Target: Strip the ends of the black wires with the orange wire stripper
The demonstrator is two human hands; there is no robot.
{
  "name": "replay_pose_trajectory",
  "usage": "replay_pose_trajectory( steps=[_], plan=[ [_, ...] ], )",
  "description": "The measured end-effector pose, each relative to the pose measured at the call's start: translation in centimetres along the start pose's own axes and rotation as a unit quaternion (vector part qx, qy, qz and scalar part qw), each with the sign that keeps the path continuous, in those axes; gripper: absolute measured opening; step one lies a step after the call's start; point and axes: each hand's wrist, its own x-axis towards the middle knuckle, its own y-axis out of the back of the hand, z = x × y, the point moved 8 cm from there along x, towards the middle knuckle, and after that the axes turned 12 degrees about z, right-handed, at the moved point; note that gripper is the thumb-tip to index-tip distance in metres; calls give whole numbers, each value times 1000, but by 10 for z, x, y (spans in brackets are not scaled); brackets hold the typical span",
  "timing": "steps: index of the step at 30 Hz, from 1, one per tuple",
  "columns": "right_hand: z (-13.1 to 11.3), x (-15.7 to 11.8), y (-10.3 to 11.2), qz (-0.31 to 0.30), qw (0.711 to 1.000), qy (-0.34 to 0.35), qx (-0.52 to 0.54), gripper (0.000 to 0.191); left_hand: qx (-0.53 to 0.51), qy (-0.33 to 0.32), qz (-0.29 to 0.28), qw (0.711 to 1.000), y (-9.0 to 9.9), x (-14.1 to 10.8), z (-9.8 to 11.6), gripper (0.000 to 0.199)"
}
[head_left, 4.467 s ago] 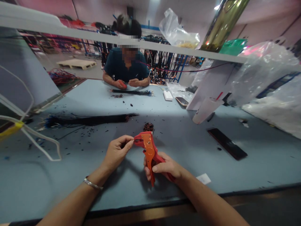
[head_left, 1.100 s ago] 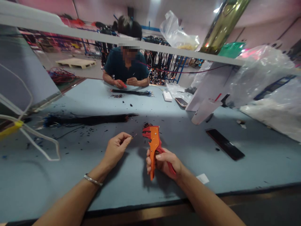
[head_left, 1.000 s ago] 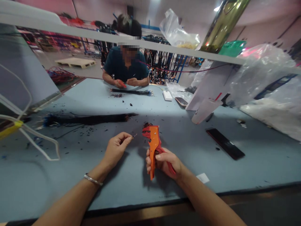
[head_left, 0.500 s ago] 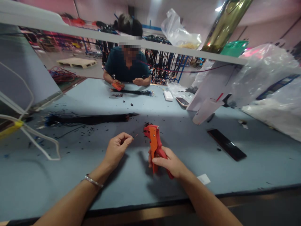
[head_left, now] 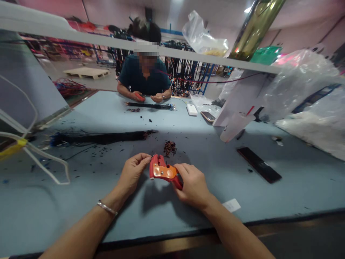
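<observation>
My right hand (head_left: 192,183) is wrapped round the handles of a red and orange wire stripper (head_left: 164,172), whose jaws point left. My left hand (head_left: 134,171) pinches a thin wire whose end is at the tool's jaws; the wire itself is mostly hidden by the fingers. Just behind the tool lies a small heap of dark and reddish insulation scraps (head_left: 169,148). A long bundle of black wires (head_left: 107,137) stretches across the table to the left, with loose dark bits scattered around it.
Across the table (head_left: 88,212) a person (head_left: 145,73) holds a red tool near a second wire bundle (head_left: 151,105). A dark phone (head_left: 258,164) lies at right, near a plastic cup (head_left: 235,126). White cables (head_left: 58,163) hang at left. A shelf bar (head_left: 188,54) crosses above.
My right hand has turned the wire stripper from upright to lying leftward, bringing its jaws to the wire at my left fingertips. The scrap heap behind it now shows.
</observation>
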Motion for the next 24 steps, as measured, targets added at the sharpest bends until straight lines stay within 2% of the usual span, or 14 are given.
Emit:
replay_pose_trajectory(
  steps=[6,14,24],
  plan=[
    [-7,0,0,8,999,34,-9,35,-29,42,-15,999,-5,-4,-5,32],
    [-7,3,7,43,998,38,14,39,-89,88,-35,991,-7,-5,-13,30],
    [-11,3,12,76,995,58,42,43,-88,97,-85,988,-17,-11,-15,28]
  ],
)
